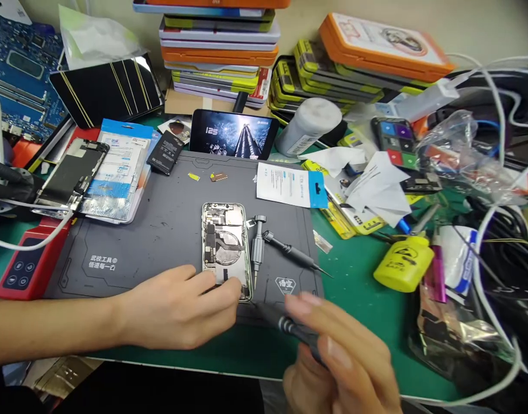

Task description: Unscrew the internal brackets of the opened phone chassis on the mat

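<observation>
An opened smartphone (226,247) lies on the grey work mat (160,241) with its inner parts bare. My left hand (181,307) grips its lower end, fingertips bent over the frame; they hide that end partly. In my right hand (345,356), closer to the camera and slightly blurred, is a dark screwdriver (296,330). Its thin end points left toward the phone's bottom edge; whether it touches is unclear. Right beside the phone lie a grey screwdriver (258,250) and a second, darker screwdriver (292,250).
A lit phone (233,135) leans behind the mat. A battery (165,152) and a detached phone screen (72,175) lie at the left. White packet (283,184), yellow bottle (404,264) and loose cables (483,276) crowd the right. Stacked boxes (220,52) line the wall.
</observation>
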`<action>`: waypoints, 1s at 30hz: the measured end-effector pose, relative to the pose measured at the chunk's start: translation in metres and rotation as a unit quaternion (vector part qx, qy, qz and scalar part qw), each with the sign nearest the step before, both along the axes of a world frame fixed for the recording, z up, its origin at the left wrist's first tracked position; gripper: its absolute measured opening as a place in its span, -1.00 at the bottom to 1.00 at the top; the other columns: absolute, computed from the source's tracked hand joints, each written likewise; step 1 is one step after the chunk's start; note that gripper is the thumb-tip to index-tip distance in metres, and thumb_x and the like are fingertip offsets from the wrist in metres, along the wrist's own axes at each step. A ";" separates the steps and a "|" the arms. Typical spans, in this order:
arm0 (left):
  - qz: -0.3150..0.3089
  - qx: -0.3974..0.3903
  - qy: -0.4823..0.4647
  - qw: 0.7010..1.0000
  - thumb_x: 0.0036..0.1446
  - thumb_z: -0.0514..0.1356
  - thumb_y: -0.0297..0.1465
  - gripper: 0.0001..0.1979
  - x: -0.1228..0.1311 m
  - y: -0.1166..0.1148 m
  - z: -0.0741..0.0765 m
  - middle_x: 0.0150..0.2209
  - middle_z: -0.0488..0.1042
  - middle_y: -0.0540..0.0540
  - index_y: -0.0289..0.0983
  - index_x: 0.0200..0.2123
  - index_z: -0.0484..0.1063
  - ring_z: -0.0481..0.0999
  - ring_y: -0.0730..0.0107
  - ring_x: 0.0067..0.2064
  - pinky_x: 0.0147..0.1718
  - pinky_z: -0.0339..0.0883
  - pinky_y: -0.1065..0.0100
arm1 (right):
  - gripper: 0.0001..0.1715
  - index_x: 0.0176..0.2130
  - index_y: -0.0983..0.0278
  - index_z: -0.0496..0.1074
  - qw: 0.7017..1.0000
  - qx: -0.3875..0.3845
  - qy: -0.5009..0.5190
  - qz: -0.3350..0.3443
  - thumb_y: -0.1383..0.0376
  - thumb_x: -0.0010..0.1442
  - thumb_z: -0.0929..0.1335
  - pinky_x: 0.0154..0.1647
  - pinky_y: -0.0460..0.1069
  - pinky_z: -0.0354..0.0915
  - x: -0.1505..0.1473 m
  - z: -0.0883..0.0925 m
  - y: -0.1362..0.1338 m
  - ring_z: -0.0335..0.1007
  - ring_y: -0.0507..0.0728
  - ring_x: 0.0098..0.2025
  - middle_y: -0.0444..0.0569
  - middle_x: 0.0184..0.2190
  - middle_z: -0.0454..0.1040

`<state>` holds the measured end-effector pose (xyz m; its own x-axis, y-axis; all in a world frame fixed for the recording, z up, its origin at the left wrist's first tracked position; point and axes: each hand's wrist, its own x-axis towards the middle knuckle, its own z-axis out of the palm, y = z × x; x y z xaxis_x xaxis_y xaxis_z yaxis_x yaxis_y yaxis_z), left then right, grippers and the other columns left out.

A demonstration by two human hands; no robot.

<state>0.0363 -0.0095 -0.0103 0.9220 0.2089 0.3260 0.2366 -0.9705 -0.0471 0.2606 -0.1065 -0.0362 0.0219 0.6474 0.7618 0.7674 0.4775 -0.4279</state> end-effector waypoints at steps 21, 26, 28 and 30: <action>0.000 -0.006 -0.012 1.000 0.50 0.15 -0.45 -0.75 0.004 -0.002 -0.001 -0.09 0.64 -0.22 -0.38 0.07 0.61 0.53 0.38 -0.29 -0.47 0.32 0.32 | 0.09 0.47 0.17 0.34 1.000 0.003 0.017 -0.004 0.76 0.11 0.49 -0.18 0.09 0.66 -0.001 -0.010 -0.001 0.71 0.16 -0.10 0.04 0.05 0.68; -0.008 -0.009 -0.024 1.000 0.52 0.15 -0.46 -0.71 0.002 -0.001 0.000 -0.04 0.66 -0.26 -0.43 0.12 0.61 0.56 0.38 -0.28 -0.48 0.36 0.31 | 0.10 0.48 0.18 0.32 1.000 0.011 0.012 -0.009 0.76 0.11 0.48 -0.20 0.07 0.65 0.001 -0.010 -0.003 0.71 0.16 -0.11 0.04 0.03 0.66; -0.013 -0.002 -0.019 1.000 0.52 0.16 -0.44 -0.71 0.002 -0.001 0.000 -0.02 0.67 -0.27 -0.44 0.11 0.61 0.55 0.38 -0.29 -0.49 0.37 0.31 | 0.10 0.48 0.17 0.32 1.000 0.010 0.009 -0.010 0.76 0.11 0.48 -0.21 0.08 0.65 0.001 -0.010 -0.002 0.71 0.17 -0.10 0.05 0.04 0.66; -0.016 0.001 -0.014 1.000 0.52 0.17 -0.43 -0.72 0.002 -0.001 0.000 -0.02 0.66 -0.26 -0.43 0.11 0.61 0.55 0.38 -0.29 -0.49 0.38 0.30 | 0.09 0.48 0.17 0.32 1.000 0.009 0.007 -0.008 0.74 0.12 0.49 -0.22 0.09 0.66 0.001 -0.009 0.000 0.72 0.18 -0.10 0.05 0.05 0.67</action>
<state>0.0382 -0.0102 -0.0107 0.9186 0.1797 0.3520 0.2073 -0.9774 -0.0421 0.2613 -0.1062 -0.0453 0.0424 0.6329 0.7731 0.7690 0.4733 -0.4297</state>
